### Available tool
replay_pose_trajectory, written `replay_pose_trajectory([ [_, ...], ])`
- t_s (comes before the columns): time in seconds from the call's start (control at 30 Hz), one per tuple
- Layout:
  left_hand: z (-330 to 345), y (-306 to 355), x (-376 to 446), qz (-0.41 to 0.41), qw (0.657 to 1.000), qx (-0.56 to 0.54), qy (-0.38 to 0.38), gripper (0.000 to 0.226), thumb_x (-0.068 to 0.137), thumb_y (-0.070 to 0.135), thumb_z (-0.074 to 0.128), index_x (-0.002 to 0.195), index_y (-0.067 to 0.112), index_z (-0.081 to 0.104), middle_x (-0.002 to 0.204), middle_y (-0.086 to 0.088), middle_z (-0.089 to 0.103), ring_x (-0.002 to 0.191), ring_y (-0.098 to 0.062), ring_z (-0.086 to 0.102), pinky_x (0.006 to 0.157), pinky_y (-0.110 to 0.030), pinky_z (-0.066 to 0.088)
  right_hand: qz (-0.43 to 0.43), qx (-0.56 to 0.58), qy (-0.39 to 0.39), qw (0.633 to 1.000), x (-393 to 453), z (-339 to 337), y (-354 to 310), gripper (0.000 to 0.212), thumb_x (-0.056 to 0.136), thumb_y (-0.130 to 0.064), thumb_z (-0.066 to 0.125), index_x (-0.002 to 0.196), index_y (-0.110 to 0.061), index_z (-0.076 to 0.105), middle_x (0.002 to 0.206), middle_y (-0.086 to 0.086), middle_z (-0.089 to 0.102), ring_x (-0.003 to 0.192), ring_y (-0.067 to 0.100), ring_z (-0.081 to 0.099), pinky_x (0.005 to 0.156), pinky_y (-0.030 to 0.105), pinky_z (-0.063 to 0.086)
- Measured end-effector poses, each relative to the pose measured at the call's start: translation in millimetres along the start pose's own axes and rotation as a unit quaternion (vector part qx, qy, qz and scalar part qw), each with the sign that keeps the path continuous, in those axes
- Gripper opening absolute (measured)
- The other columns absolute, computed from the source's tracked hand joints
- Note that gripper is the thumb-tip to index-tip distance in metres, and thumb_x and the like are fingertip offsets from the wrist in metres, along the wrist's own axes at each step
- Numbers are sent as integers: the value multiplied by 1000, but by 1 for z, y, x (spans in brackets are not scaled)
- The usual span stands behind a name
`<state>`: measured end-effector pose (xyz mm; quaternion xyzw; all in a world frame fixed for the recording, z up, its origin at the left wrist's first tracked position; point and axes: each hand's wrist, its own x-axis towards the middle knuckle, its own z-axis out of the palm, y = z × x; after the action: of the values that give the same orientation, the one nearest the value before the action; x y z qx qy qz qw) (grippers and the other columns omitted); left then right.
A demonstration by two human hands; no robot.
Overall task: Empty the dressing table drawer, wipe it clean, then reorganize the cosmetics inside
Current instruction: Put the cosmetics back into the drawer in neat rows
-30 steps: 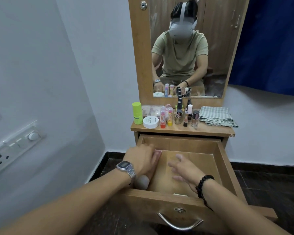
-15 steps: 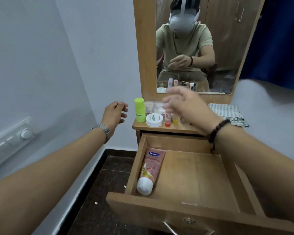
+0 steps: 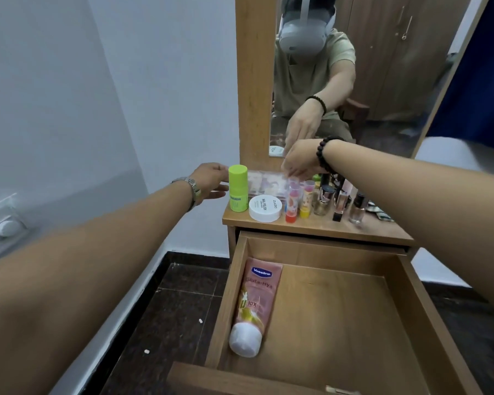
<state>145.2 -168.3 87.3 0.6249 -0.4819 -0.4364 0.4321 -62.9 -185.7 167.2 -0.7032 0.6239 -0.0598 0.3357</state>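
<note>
Wooden tabletop point(image 3: 311, 228) with cosmetics point(image 3: 293, 201), both hands point(image 3: 210, 181) reaching, pink tube point(image 3: 255, 306) in drawer point(image 3: 340, 317)

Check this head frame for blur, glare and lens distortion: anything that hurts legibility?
Head view: wide-angle bending bows the forearms and mirror frame; right hand slightly motion-smeared; the Vaseline tube label reads sharply; lighting soft and even, no strong glare.

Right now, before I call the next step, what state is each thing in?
drawer: pulled open, holds only the tube.
Vaseline tube: lying flat along the drawer's left wall, white cap toward the front.
green bottle: upright on the tabletop, capped.
white jar: lid on, upright.
left hand: open, beside the green bottle.
right hand: above the lip balm tubes; grip unclear.
</note>
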Motion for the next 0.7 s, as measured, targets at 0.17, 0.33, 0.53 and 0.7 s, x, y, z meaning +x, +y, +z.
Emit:
replay_pose_trajectory([
  [0.17, 5, -4, 4, -17, 1000, 5, -16, 19, 90, 15, 60, 109, 13, 64, 99, -4, 64, 73, -14, 60, 52, -19, 51, -2, -75, 65, 995, 5, 8, -12, 27, 101, -12, 42, 76, -8, 53, 73, 4, 52, 59, 12, 46, 53, 22, 35],
  [0.33, 6, -10, 10, -17, 1000, -12, -2, 20, 89, 14, 63, 108, 6, 65, 100, -9, 67, 76, -16, 64, 59, -21, 55, -13, -149, 60, 987, 15, 12, -13, 36, 101, -9, 39, 66, -10, 42, 67, 5, 48, 57, 16, 45, 54, 23, 37],
  [0.53, 0, -13, 7, -61, 998, -34, 0, 7, 86, 4, 59, 84, 10, 55, 71, -5, 58, 48, -12, 58, 51, -20, 54, -22, 26, 39, 999, 27, 15, -12, 14, 92, -7, 55, 79, -11, 55, 102, 15, 64, 91, 29, 65, 87, 40, 56],
  [0.7, -11, -14, 7, -84, 993, -87, 14, 14, 89, 10, 63, 101, 8, 55, 86, -9, 63, 66, -18, 65, 45, -20, 51, 18, 143, 26, 989, 29, 26, -17, 23, 95, -13, 45, 118, -8, 44, 93, 7, 56, 85, 24, 65, 98, 26, 46],
])
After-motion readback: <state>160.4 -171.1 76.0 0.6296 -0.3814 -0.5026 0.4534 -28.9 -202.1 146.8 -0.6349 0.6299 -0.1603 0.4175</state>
